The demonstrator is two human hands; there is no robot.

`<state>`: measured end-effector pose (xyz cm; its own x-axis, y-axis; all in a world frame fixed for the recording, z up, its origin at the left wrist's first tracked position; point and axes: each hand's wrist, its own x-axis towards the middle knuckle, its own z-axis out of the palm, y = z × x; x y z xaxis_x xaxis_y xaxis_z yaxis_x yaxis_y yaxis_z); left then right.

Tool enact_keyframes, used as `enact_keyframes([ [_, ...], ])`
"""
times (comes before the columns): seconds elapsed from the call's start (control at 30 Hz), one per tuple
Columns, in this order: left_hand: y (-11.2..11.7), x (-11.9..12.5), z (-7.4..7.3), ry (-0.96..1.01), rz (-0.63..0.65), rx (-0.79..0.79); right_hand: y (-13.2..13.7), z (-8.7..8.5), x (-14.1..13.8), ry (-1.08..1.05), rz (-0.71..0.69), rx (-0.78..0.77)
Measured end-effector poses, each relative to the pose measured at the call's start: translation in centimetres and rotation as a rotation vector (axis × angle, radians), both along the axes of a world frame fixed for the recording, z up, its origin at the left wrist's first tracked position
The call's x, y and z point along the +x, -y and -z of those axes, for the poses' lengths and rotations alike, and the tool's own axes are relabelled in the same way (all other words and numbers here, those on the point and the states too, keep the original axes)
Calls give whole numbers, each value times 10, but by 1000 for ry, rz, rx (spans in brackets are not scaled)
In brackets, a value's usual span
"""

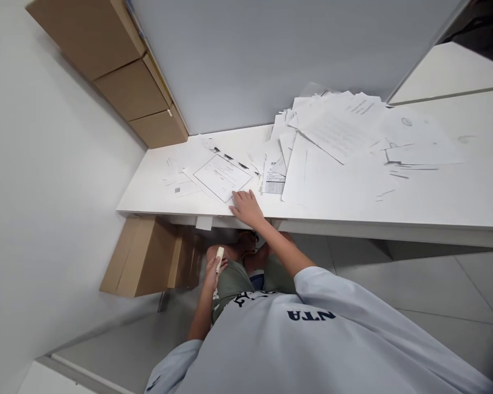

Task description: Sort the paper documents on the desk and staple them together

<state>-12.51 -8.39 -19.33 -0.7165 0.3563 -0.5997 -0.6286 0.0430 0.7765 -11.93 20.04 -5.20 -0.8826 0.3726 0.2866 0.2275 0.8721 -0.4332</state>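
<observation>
Low over my lap, my left hand (214,269) is wrapped round a small cream-coloured oblong object (219,259), its kind too small to tell. My right hand (247,208) lies palm down near the front edge of the white table, fingers somewhat apart. Its fingertips touch or nearly touch the lower right corner of a printed sheet with a dark border (223,176). To the left of that sheet are pale papers, one with a square code (177,190). Just right of it lies a sheet with a printed table (274,178).
A large loose heap of printed papers (332,128) covers the table's (353,210) middle right, against a grey panel (279,60). Cardboard boxes (135,90) stand at the back left. Another carton (137,257) sits below the table's left end. A small white tab (204,223) hangs under the front edge.
</observation>
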Motion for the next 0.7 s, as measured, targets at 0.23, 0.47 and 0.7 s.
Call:
enact_keyframes([
  [0.23,-6,0,6,-15,51,55,0,1,9,4,-176,86],
  [0.47,-9,-1,1,-27,26,82,1,13,27,2,-321,71],
  [0.7,-18,13,-11,-68,22,92,12,34,110,-404,-81,-206],
])
